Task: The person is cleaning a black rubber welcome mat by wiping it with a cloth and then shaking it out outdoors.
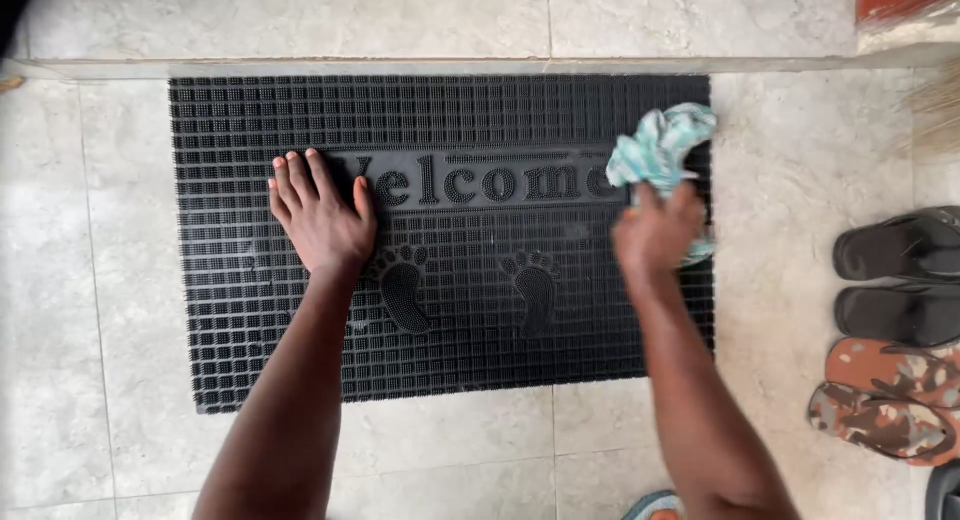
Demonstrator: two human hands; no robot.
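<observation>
A black rubber doormat [250, 350] with a grid pattern, raised lettering and two footprint shapes lies on the tiled floor below me. My left hand [320, 215] presses flat on the mat's left half, fingers spread. My right hand [657, 230] is closed around a crumpled light blue and white cloth [660, 145], held against the mat near its right edge. The right hand is slightly blurred.
Pale stone tiles [90, 380] surround the mat. A raised step edge [500, 65] runs along the mat's far side. Black sandals [900, 275] and patterned brown flip-flops [885, 395] sit on the floor at the right. Broom bristles [940, 110] show at the right edge.
</observation>
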